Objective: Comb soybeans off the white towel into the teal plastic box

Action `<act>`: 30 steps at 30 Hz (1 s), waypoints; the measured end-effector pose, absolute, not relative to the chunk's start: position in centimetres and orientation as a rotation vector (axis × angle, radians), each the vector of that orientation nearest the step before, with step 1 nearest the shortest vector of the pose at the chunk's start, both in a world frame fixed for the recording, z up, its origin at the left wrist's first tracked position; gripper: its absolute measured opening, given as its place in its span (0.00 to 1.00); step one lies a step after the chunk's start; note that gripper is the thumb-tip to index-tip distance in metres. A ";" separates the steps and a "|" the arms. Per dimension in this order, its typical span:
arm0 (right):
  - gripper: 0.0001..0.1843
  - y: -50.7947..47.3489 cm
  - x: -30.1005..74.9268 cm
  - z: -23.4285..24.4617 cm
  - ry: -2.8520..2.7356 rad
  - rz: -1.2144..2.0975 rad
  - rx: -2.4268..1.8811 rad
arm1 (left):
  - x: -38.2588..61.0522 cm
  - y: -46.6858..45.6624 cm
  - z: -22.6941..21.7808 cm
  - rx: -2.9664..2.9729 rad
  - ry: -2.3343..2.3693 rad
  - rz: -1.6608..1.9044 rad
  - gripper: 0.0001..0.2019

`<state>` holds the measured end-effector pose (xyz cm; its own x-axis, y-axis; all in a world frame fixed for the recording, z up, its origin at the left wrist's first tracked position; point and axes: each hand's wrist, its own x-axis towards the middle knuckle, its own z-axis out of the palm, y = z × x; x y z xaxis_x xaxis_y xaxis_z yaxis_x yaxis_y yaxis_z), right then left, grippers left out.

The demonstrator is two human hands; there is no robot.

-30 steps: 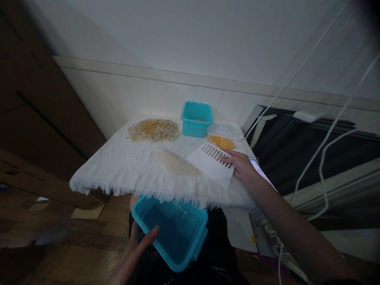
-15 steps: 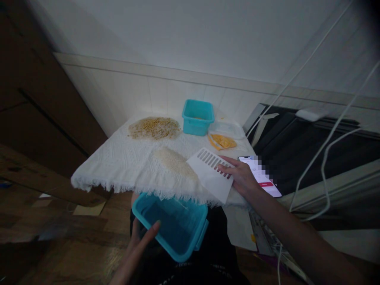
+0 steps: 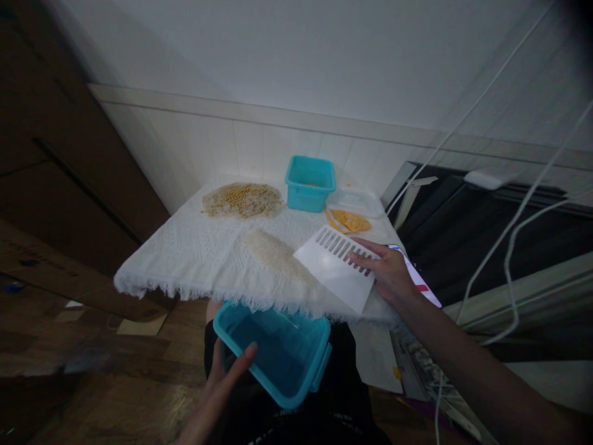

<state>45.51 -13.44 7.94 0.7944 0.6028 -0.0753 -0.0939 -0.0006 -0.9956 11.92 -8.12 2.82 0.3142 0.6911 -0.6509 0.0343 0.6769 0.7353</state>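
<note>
My left hand [image 3: 231,364] grips the near left rim of a teal plastic container [image 3: 296,395], thumb over the edge. The container is tilted in my lap, just under the fringed edge of the tablecloth [image 3: 171,259]. In my right hand [image 3: 382,269] is a white slotted card [image 3: 336,272], pinched at its right side over the slots. The card's left edge lies at a pile of pale, rice-like grains [image 3: 275,253]. Further back on the cloth is a heap of yellow beans [image 3: 245,199] mixed with pale grains.
A second teal container [image 3: 308,199] stands near the wall. Beside it lie a clear lid [image 3: 354,201] and an orange packet [image 3: 347,220]. A phone [image 3: 421,284] is partly behind my right hand. White cables [image 3: 509,266] hang on the right, before dark panels [image 3: 491,228].
My right hand and the card have shifted slightly right, covering more of the phone. The held container also sits a little further right in view.
</note>
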 end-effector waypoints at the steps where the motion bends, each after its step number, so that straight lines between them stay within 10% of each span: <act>1: 0.33 -13.5 45.2 8.0 -0.465 0.555 -1.500 | 12.1 -8.2 3.1 0.722 1.188 0.488 0.54; 16: 0.13 -19.5 41.4 10.0 -1.551 -0.693 -1.798 | 12.6 -8.4 2.9 0.700 1.170 0.473 0.53; 30: 0.42 -22.6 37.1 9.5 -1.910 -0.539 -1.560 | 13.0 -8.7 2.4 0.662 1.235 0.528 0.55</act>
<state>37.09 -22.63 9.53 -0.1223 0.7254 0.6774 0.9724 0.2241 -0.0644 13.02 -8.70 2.38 0.2545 0.6899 -0.6777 -0.0138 0.7033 0.7107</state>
